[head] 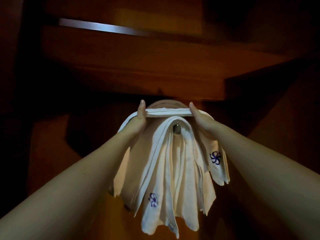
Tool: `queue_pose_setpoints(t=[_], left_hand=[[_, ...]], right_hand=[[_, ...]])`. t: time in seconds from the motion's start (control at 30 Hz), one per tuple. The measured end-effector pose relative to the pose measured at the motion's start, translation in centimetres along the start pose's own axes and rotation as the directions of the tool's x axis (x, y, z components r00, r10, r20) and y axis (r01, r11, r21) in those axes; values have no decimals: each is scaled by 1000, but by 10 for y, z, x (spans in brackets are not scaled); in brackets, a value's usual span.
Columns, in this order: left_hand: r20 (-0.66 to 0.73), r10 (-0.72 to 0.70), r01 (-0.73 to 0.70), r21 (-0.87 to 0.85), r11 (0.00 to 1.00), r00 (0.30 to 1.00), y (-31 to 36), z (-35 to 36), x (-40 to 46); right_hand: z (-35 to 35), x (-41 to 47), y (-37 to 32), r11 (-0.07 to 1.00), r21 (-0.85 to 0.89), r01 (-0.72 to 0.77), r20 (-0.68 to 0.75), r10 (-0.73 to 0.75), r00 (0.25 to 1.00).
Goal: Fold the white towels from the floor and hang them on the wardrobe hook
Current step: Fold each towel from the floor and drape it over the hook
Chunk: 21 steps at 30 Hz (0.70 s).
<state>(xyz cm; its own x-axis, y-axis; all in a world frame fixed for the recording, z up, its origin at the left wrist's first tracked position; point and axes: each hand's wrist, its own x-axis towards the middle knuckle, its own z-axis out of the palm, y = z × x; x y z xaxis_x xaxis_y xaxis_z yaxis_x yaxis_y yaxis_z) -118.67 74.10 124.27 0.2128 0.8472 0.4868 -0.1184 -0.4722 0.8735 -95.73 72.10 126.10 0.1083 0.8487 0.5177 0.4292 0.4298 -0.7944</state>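
A folded white towel [168,113] is stretched level between my two hands, just above a metal hook [177,130] on the wooden wardrobe. My left hand [138,121] grips its left end, thumb up, and my right hand [200,118] grips its right end. The towel's ends drape down behind my wrists; the right one shows a blue flower [215,157]. Another folded white towel [173,179] hangs from the hook below, with a blue flower near its lower left corner.
The brown wardrobe panel [155,66] fills the dim view. A silver rail [103,28] runs across the upper left. A wooden ledge [173,89] juts out just above the towels. Dark shadow covers both sides.
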Motion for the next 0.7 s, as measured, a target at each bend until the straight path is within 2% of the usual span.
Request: queue_pose_setpoints(t=[0.3,0.4,0.53,0.6,0.7], left_hand=[[-49,81,-79,35,996,996,-21,6,-13],[-72,87,-87,-2,996,994,-48,5,-35],[-123,-28,29,2,1000,992,-90,2,-60],[-161,-64,59,-37,998,985,-96,0,-66],[-228,-44,28,-70,997,973,-86,-4,-65]], right_hand=[[-4,-3,30,990,138,24,113,-40,993],[-3,-15,45,993,104,48,173,-65,983],[3,-27,67,998,15,58,170,-60,984],[3,-28,72,999,-6,41,162,-39,986],[-2,-22,70,999,-26,36,186,-31,982]])
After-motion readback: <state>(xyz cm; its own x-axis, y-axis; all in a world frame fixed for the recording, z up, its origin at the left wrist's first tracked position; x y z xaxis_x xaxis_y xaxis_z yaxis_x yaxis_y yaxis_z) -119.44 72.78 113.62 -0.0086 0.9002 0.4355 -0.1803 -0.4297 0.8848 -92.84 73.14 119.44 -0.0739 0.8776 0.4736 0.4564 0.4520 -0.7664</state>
